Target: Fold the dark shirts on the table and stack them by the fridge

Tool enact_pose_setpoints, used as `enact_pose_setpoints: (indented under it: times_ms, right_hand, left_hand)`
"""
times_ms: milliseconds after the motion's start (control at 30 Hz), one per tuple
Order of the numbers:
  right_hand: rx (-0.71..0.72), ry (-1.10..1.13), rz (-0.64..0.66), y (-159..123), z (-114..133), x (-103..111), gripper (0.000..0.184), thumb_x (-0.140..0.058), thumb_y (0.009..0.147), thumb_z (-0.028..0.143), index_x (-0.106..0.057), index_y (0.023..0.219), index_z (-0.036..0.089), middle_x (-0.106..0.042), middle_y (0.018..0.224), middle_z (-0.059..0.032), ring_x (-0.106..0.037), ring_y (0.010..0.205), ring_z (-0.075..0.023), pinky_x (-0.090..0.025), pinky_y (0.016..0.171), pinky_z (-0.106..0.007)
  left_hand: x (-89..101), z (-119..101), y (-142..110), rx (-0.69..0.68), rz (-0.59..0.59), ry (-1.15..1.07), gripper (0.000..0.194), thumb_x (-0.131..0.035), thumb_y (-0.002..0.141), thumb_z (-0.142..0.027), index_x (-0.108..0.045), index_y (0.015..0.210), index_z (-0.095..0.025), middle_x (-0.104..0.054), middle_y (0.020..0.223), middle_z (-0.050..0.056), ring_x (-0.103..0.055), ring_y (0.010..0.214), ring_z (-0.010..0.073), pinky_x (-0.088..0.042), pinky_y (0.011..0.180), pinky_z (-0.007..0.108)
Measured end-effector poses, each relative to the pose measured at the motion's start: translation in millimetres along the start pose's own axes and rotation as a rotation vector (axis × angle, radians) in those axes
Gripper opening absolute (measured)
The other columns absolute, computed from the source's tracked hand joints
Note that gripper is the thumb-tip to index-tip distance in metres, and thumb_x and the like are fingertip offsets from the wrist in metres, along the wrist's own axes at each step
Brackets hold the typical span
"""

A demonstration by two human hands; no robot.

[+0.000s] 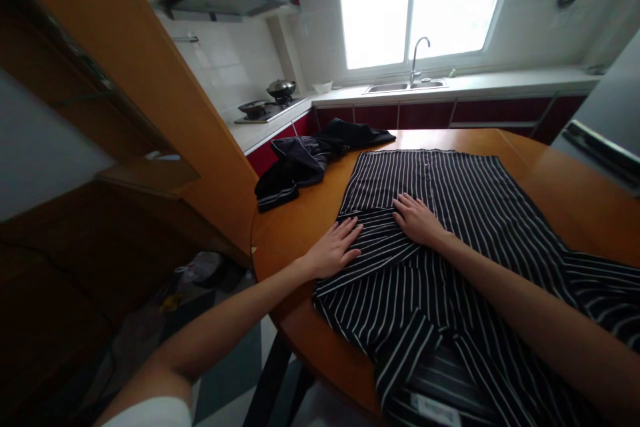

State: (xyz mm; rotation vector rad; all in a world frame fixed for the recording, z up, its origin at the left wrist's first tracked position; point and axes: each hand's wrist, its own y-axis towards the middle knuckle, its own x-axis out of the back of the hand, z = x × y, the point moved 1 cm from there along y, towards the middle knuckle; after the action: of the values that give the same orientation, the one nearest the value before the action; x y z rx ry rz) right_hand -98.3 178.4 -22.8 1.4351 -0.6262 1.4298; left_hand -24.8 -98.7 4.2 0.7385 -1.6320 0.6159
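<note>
A black shirt with white stripes (470, 207) lies spread on the wooden table, its collar toward me and its hem at the far side. The sleeve on the left is folded inward across the body. My left hand (334, 248) rests flat on this folded sleeve near the shirt's left edge, fingers spread. My right hand (417, 219) lies palm down at the sleeve's inner end, close to the middle of the shirt, its fingers stretched out. The other sleeve (607, 287) reaches out to the right, partly behind my right forearm.
The round wooden table (285, 233) also bears a crumpled dark garment (305, 160) at its far left. An orange wooden frame (165, 80) stands left of it. Beyond are a stove (270, 110), a counter with a sink (387, 87) and a window. Bags (200, 268) lie on the floor.
</note>
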Motion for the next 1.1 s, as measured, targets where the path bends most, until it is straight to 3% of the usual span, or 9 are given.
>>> enact_pose_setpoints:
  times_ms: [233,367,467,633,700,833,1100]
  right_hand:
    - [-0.005,0.004,0.015,0.3,-0.3,0.8,0.053,-0.035,0.102,0.037,-0.047,0.146,0.011,-0.041,0.156,-0.0167,-0.029,0.148,-0.0293,-0.024,0.119,-0.049]
    - [-0.007,-0.01,0.011,0.3,-0.9,-0.3,0.053,-0.034,0.102,0.039,-0.048,0.146,0.012,-0.041,0.156,-0.0161,-0.029,0.148,-0.0292,-0.026,0.119,-0.049]
    - [-0.011,-0.005,0.008,0.4,-1.1,-1.7,0.053,-0.035,0.102,0.039,-0.048,0.145,0.012,-0.041,0.155,-0.0161,-0.03,0.147,-0.0295,-0.027,0.118,-0.049]
    - [-0.022,0.062,-0.032,3.3,-3.9,-1.3,0.049,-0.041,0.1,0.037,-0.053,0.142,0.015,-0.044,0.153,-0.015,-0.033,0.146,-0.0303,-0.028,0.117,-0.053]
    - [-0.058,0.099,-0.083,5.6,-7.7,0.4,0.046,-0.041,0.099,0.034,-0.056,0.138,0.015,-0.049,0.15,-0.0143,-0.037,0.144,-0.0295,-0.03,0.116,-0.052]
    - [-0.137,0.121,-0.177,8.3,-17.8,2.9,0.044,-0.037,0.098,0.026,-0.059,0.134,0.015,-0.054,0.145,-0.0129,-0.041,0.141,-0.0272,-0.032,0.116,-0.048]
    - [-0.17,0.062,-0.13,4.9,-20.3,-4.3,0.044,-0.043,0.095,0.021,-0.058,0.135,0.012,-0.052,0.146,-0.0163,-0.039,0.142,-0.032,-0.031,0.115,-0.053]
  left_hand:
    - [17.9,-39.3,-46.5,-0.289,0.074,-0.047,0.076,-0.045,0.1,-0.055,-0.009,0.161,-0.027,-0.012,0.166,0.004,-0.007,0.153,0.026,-0.008,0.125,0.046]
    - [12.4,-44.4,-68.6,-0.233,0.107,-0.017,0.078,-0.048,0.099,-0.052,-0.007,0.161,-0.028,-0.014,0.166,0.005,-0.011,0.153,0.0279,-0.01,0.124,0.049]
    - [10.6,-43.9,-78.8,-0.158,0.038,0.007,0.064,-0.045,0.102,-0.04,-0.019,0.159,-0.027,-0.023,0.164,0.007,-0.019,0.151,0.0273,-0.019,0.122,0.048]
    - [13.7,-53.9,-84.3,-0.062,-0.119,-0.001,0.044,-0.052,0.099,-0.028,-0.05,0.143,-0.029,-0.055,0.13,0.009,-0.05,0.122,0.0263,-0.042,0.108,0.046]
    - [13.2,-56.4,-83.6,-0.046,-0.123,-0.001,0.046,-0.055,0.098,-0.027,-0.05,0.143,-0.03,-0.057,0.117,0.008,-0.053,0.109,0.0252,-0.046,0.1,0.045]
    - [10.1,-52.9,-82.4,-0.047,-0.08,-0.002,0.051,-0.052,0.099,-0.028,-0.043,0.149,-0.03,-0.055,0.108,0.007,-0.052,0.099,0.0233,-0.047,0.093,0.042]
    - [17.7,-36.3,-81.6,-0.31,0.056,0.069,0.043,-0.041,0.101,-0.017,-0.051,0.143,-0.022,-0.064,0.093,0.006,-0.058,0.085,0.0206,-0.048,0.081,0.034]
